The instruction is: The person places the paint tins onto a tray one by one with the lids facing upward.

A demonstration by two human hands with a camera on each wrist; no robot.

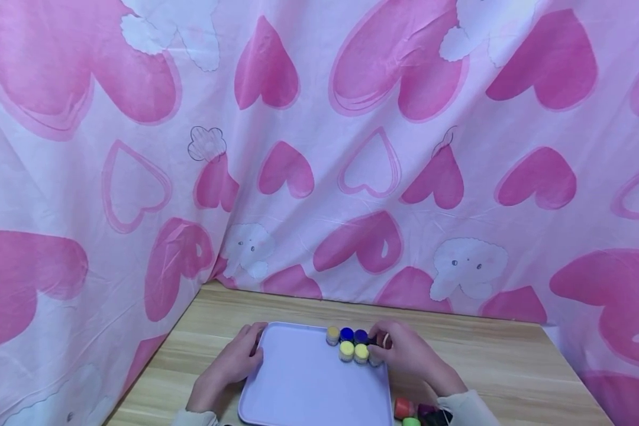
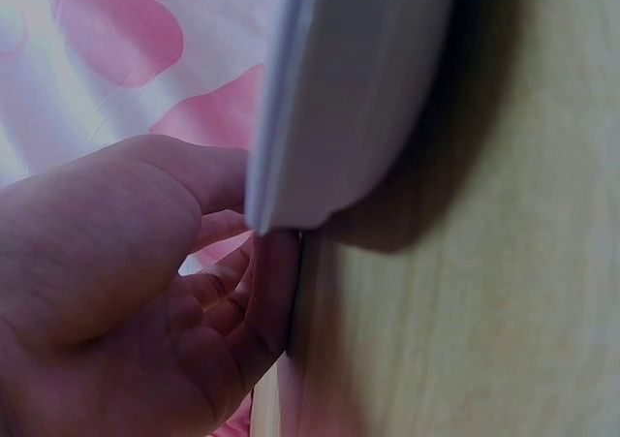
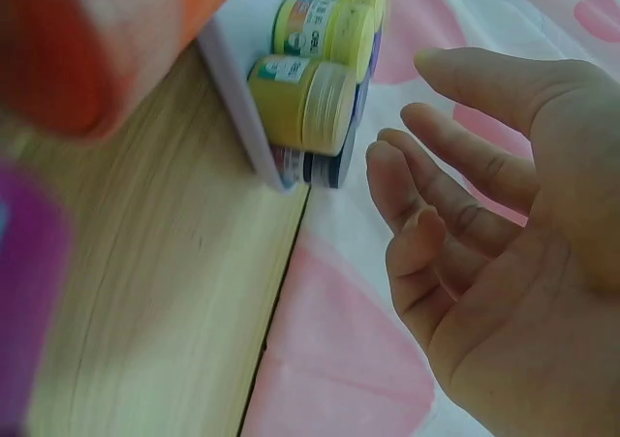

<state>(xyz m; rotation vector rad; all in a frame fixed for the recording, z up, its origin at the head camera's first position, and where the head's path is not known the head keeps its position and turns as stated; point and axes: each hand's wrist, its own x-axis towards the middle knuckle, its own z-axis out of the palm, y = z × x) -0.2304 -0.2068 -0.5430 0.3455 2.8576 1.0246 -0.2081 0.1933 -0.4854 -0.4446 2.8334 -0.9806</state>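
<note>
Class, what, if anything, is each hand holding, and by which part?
The left hand holds the tray by its left rim, near the far corner; the right hand holds nothing.

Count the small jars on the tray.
7 visible. Far row, left to right: tan jar, blue jar, purple jar, dark jar. Near row: left yellow jar, middle yellow jar, ochre jar. The right hand partly covers the right end in the head view, so others may be hidden.

The right fingers (image 1: 387, 326) partly hide a jar (image 1: 375, 360) from the head view, and an orange bottle (image 3: 107, 40) is blurred
</note>
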